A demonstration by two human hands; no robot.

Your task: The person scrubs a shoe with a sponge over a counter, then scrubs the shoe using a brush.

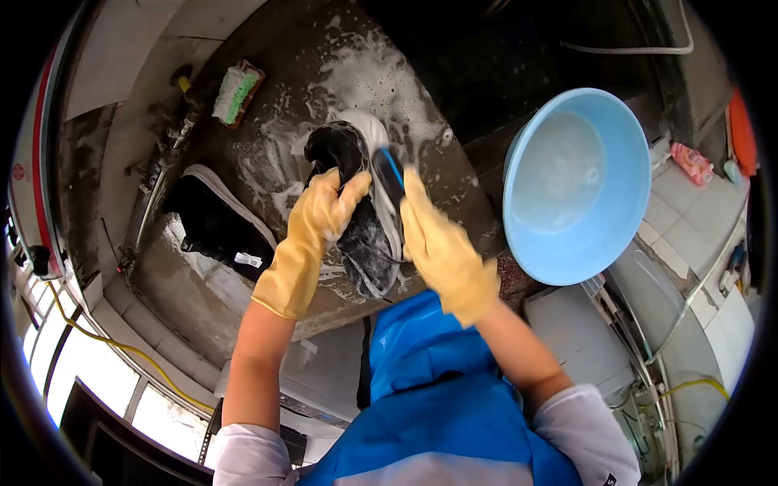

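My left hand (314, 225), in a yellow rubber glove, is closed on a wet black shoe (366, 247) with a white sole. Suds lie on the shoe's toe, which points toward me. In my right hand (444, 257), gloved alike and slightly blurred, is a black and blue brush (389, 174). It presses along the white side of the sole, its handle partly hidden by the glove. Another black shoe (217, 220) with a white sole and a small white label rests to the left, apart from both hands.
A wet, foamy slab (454, 186) bears the shoes. Near its far left edge lies a scrub brush (237, 93) with white and green bristles, beside metal taps (174, 142). At right stands a light-blue basin (519, 215) holding cloudy water. Farther right is a pink packet (691, 164).
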